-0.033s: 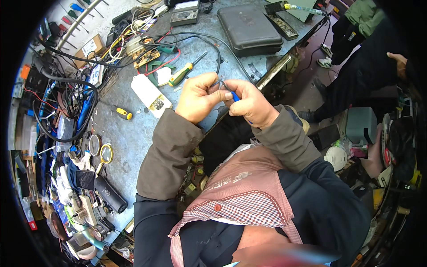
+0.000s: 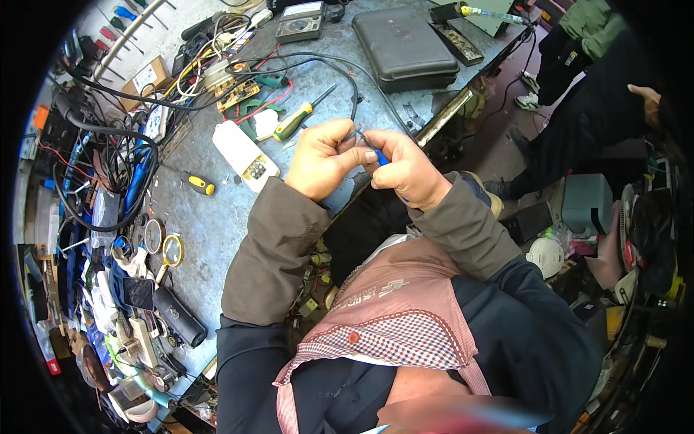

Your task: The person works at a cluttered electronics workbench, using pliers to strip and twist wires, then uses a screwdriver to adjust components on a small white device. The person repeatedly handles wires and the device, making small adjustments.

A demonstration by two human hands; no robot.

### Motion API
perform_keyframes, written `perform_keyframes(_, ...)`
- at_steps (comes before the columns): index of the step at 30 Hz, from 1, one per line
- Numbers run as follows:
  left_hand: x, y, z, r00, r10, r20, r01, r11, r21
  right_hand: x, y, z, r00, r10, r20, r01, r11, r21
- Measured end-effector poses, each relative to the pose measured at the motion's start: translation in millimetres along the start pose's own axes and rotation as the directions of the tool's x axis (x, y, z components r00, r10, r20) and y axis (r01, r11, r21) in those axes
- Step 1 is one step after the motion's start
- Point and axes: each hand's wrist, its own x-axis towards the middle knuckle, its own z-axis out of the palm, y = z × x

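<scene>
The dark cable [image 2: 356, 95] sits pinched in the fingers of my left hand [image 2: 318, 160], above the table's [image 2: 217, 220] near edge. My right hand [image 2: 410, 172] is closed round a blue-handled tool [image 2: 382, 157]; its working end is hidden from me. With both thumbs so close, too hard a squeeze could nick the wire or my own skin. The slack runs toward the table's far edge, so a snag there could yank it from my grip. A sharp pull might also knock the yellow-green screwdriver [image 2: 294, 121] against the white casing [image 2: 235, 145] beside it.
</scene>
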Motion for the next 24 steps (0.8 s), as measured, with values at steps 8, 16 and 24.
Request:
perform_keyframes(8, 6.6, -9.1, -4.0, 1.0, -0.015, 0.014, 0.016, 0.998, -0.067, 3.9, 18.4, 0.2, 0.996, -0.044, -0.077, 0.048, 0.998, 0.047)
perform_keyframes(16, 2.0, -0.8, -7.7, 0.998, -0.063, -0.029, 0.063, 0.998, 0.017, 4.3, 23.7, 17.0, 0.981, -0.046, -0.19, 0.048, 0.999, 0.008)
perform_keyframes(24, 0.1, -31.9, 17.5, 0.996, 0.022, -0.087, 0.015, 0.912, 0.41, 49.5, 12.6, -16.6, 0.885, -0.095, -0.456, 0.308, 0.854, 0.419)
